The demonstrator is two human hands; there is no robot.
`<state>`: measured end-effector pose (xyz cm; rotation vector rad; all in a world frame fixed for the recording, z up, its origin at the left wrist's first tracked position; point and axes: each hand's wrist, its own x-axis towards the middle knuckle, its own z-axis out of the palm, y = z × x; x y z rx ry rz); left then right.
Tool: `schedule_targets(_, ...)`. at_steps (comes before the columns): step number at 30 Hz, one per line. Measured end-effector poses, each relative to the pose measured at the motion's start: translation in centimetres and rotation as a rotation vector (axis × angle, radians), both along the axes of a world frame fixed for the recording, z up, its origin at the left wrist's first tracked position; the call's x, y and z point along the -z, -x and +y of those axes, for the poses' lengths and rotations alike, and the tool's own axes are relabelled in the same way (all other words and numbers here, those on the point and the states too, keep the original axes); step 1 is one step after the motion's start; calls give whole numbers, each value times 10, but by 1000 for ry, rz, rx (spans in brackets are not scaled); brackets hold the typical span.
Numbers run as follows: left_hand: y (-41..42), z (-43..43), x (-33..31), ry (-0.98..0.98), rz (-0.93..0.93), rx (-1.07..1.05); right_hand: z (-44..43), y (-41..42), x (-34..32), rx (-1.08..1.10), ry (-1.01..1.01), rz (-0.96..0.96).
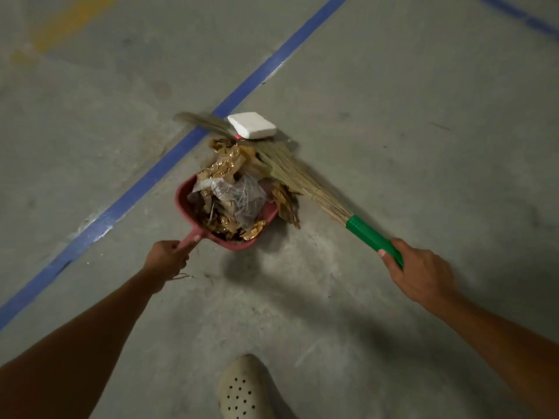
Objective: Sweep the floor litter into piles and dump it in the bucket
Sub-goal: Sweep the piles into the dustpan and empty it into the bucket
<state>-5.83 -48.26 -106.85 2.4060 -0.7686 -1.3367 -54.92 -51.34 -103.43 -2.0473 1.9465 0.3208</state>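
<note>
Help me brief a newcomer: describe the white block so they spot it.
Follow the blue floor line to where the broom crosses it. Beyond the heaped red dustpan lies the white block. It alone is smooth, white and rectangular; the litter is crumpled gold and brown.

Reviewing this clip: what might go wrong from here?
The dustpan is heaped, so litter may spill when the left hand lifts it. Scraps beside its right edge may be left behind. The white block by the broom looks too bulky for the full pan.

Grey concrete floor (393, 86), blue painted line (145, 182)
</note>
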Motion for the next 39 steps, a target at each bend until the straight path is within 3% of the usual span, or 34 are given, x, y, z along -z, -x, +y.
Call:
schedule_targets(7,29,64,-18,-58,22,-67,31,47,-31,118,22,-45)
schedule_targets(13,30,77,-28,-161,-38,-65,26,43,-20,315,-176,-73)
schedule_targets(25,125,40,-37,-103,-9,-82,80,-30,-39,218,-323,-219)
schedule_targets(31,180,62,-109,-45,30,-130,94,-1,-113,231,-354,-195)
schedule_targets(39,260,128,-292,-55,62,-226,149,48,-284,333,-415,-366)
